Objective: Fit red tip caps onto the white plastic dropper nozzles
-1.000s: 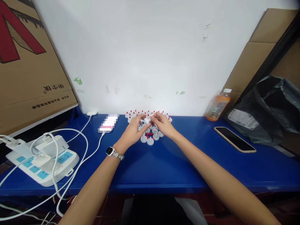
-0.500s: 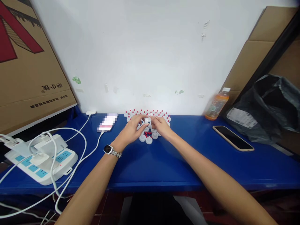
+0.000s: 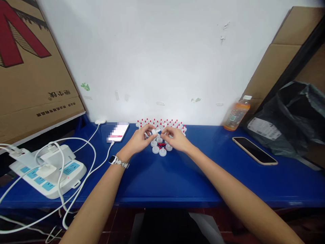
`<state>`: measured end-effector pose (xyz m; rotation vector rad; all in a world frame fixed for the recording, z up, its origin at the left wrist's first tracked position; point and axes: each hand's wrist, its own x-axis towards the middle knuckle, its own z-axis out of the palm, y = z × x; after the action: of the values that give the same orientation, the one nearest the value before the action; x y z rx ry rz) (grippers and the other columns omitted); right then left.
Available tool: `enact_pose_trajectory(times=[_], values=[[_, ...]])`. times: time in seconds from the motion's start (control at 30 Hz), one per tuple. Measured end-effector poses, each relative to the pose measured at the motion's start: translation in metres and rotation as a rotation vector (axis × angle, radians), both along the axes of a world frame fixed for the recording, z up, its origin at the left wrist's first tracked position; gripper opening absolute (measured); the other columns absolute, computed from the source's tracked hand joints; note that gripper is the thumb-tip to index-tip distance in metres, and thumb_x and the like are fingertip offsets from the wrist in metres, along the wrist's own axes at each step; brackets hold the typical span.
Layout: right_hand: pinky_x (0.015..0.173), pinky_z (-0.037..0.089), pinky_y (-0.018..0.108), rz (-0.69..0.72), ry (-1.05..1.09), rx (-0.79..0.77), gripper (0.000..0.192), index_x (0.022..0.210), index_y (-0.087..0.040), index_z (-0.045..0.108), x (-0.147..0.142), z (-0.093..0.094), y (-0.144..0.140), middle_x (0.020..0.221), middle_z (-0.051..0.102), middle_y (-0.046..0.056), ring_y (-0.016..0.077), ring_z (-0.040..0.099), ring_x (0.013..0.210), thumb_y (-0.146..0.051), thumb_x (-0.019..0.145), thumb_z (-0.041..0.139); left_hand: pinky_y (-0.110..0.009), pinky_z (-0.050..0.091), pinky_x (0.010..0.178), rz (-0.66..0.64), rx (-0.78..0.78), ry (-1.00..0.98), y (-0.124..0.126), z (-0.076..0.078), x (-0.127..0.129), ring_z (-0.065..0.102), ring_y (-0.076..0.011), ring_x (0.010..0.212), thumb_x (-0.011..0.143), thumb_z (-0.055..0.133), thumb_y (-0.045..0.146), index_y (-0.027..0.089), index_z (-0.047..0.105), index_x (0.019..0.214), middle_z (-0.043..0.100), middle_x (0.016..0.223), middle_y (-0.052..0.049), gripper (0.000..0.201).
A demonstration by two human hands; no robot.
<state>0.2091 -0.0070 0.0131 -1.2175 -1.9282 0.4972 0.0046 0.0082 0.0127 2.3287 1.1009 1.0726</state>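
both hands, left hand (image 3: 138, 140) and right hand (image 3: 175, 139), pinch a small white cap (image 3: 155, 131) over the blue table (image 3: 177, 176). white wall (image 3: 157, 61) behind, cardboard (image 3: 30, 67) leaning left.

My left hand (image 3: 138, 141) pinches a small white cap (image 3: 155, 131); my right hand (image 3: 175, 139) sits just beside it, both above the loose white caps (image 3: 159, 149) near the wall (image 3: 162, 61).

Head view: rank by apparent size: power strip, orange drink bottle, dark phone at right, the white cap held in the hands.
1. power strip, though it lies nearest the camera.
2. dark phone and orange drink bottle: look alike, not ranked.
3. white cap, pinched between left hand and right hand.
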Motion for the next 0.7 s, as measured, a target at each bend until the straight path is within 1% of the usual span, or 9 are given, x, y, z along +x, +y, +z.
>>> enact_pose_trajectory(times=[0.07, 0.1, 0.17, 0.23, 0.3, 0.37, 0.43, 0.57, 0.7], values=[[0.063, 0.043, 0.027, 0.095, 0.205, -0.045, 0.023, 0.095, -0.020, 0.063, -0.002, 0.000, 0.002, 0.070, 0.064, 0.000, 0.0141, 0.056, 0.062, -0.039, 0.083, 0.063, -0.032, 0.050, 0.075, -0.019, 0.007, 0.005, -0.002, 0.000, 0.003, 0.064, -0.0185, 0.087, 0.091, 0.056, 0.049, 0.022, 0.061, 0.114, 0.069, 0.104, -0.005, 0.036], [0.063, 0.044, 0.028, 0.145, 0.293, -0.065, 0.025, 0.096, -0.019, 0.062, -0.002, 0.001, 0.003, 0.073, 0.066, 0.001, 0.0145, 0.058, 0.063, -0.041, 0.082, 0.064, -0.032, 0.050, 0.075, -0.033, 0.008, 0.006, -0.003, 0.001, 0.004, 0.065, -0.0187, 0.088, 0.091, 0.056, 0.050, 0.022, 0.061, 0.113, 0.069, 0.104, -0.005, 0.035], [0.066, 0.047, 0.029, 0.206, 0.407, -0.093, 0.026, 0.090, -0.019, 0.061, -0.003, 0.002, 0.008, 0.077, 0.068, 0.003, 0.0155, 0.062, 0.067, -0.042, 0.080, 0.067, -0.031, 0.050, 0.075, -0.051, 0.005, 0.007, -0.003, 0.001, 0.006, 0.065, -0.0187, 0.088, 0.091, 0.056, 0.050, 0.023, 0.060, 0.113, 0.069, 0.102, -0.005, 0.036], [0.066, 0.048, 0.029, 0.192, 0.435, -0.079, 0.023, 0.082, -0.019, 0.060, -0.003, 0.004, 0.015, 0.077, 0.068, 0.004, 0.0160, 0.063, 0.068, -0.041, 0.079, 0.067, -0.031, 0.050, 0.073, -0.040, 0.004, -0.006, -0.003, 0.001, 0.007, 0.065, -0.0184, 0.087, 0.090, 0.058, 0.050, 0.023, 0.058, 0.117, 0.070, 0.103, -0.005, 0.038], [0.065, 0.047, 0.028, 0.107, 0.345, -0.007, 0.017, 0.081, -0.018, 0.061, 0.000, 0.008, 0.025, 0.074, 0.068, 0.003, 0.0155, 0.063, 0.067, -0.035, 0.079, 0.066, -0.032, 0.050, 0.074, -0.002, 0.009, -0.023, -0.002, -0.001, 0.007, 0.065, -0.0187, 0.088, 0.089, 0.060, 0.048, 0.023, 0.055, 0.120, 0.070, 0.107, -0.005, 0.041], [0.063, 0.046, 0.027, -0.013, 0.157, 0.085, 0.009, 0.080, -0.018, 0.062, 0.003, 0.010, 0.039, 0.072, 0.068, 0.002, 0.0149, 0.061, 0.065, -0.027, 0.079, 0.064, -0.033, 0.050, 0.076, 0.040, 0.014, -0.021, 0.000, -0.002, 0.005, 0.065, -0.0195, 0.091, 0.089, 0.061, 0.047, 0.023, 0.055, 0.120, 0.069, 0.110, -0.006, 0.040], [0.062, 0.044, 0.026, -0.096, -0.046, 0.126, 0.003, 0.078, -0.018, 0.064, 0.006, 0.011, 0.055, 0.069, 0.068, 0.003, 0.0152, 0.061, 0.064, -0.019, 0.077, 0.062, -0.034, 0.051, 0.077, 0.063, 0.015, -0.002, 0.001, -0.003, 0.003, 0.065, -0.0203, 0.092, 0.090, 0.058, 0.047, 0.022, 0.058, 0.114, 0.069, 0.110, -0.007, 0.035], [0.060, 0.043, 0.026, -0.104, -0.326, 0.073, 0.010, 0.074, -0.017, 0.069, 0.003, 0.007, 0.080, 0.072, 0.071, 0.007, 0.0167, 0.063, 0.065, -0.012, 0.074, 0.060, -0.034, 0.051, 0.077, 0.076, 0.017, 0.034, 0.002, -0.004, 0.001, 0.064, -0.0210, 0.093, 0.091, 0.056, 0.046, 0.022, 0.061, 0.107, 0.069, 0.108, -0.006, 0.030], [0.064, 0.044, 0.025, -0.069, -0.483, 0.021, 0.013, 0.074, -0.016, 0.073, -0.003, 0.004, 0.089, 0.076, 0.074, 0.008, 0.0175, 0.065, 0.069, -0.011, 0.073, 0.061, -0.035, 0.050, 0.078, 0.089, 0.019, 0.060, 0.003, -0.003, 0.000, 0.063, -0.0212, 0.092, 0.091, 0.056, 0.046, 0.022, 0.062, 0.105, 0.068, 0.106, -0.006, 0.029]])
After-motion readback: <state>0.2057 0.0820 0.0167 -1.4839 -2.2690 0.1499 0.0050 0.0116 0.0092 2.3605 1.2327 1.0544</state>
